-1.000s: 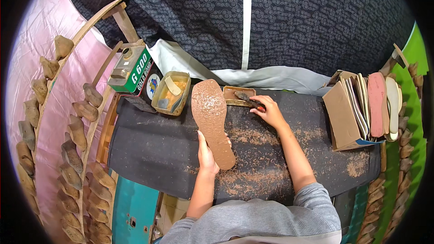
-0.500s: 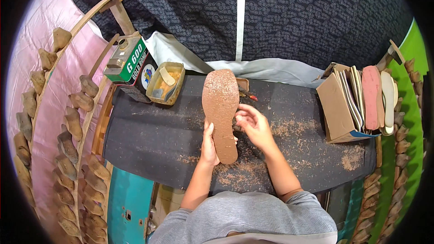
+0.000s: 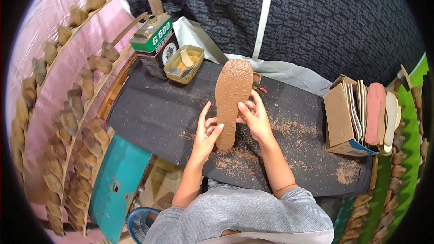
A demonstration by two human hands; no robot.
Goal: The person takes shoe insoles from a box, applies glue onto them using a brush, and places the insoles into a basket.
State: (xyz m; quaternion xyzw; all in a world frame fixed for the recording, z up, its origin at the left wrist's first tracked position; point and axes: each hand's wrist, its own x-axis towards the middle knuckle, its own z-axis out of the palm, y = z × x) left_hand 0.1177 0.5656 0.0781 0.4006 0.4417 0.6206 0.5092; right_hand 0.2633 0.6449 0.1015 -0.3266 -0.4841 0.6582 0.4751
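A brown shoe sole (image 3: 233, 95), speckled with crumbs at its wide far end, is held over the dark cloth. My right hand (image 3: 256, 119) grips its right edge, thumb on the upper face and the other fingers mostly behind. At the left edge is my left hand (image 3: 205, 136), its fingers spread and its thumb tip at the narrow part; whether the thumb presses on the sole is hard to see. Brown shavings (image 3: 239, 158) lie scattered beneath. Past the sole, a red-tipped tool (image 3: 262, 90) lies partly hidden beside a small brown container.
Far left stand a green and black can (image 3: 156, 45) and a tub (image 3: 184, 64) with a spatula in it. A cardboard box (image 3: 340, 119) of soles sits on the table (image 3: 153, 104) at right. Wooden shoe lasts (image 3: 74, 97) line racks on both sides.
My right hand has taken hold of the sole's right edge. My left hand has loosened, its fingers spreading away at the left. The whole view has turned a little.
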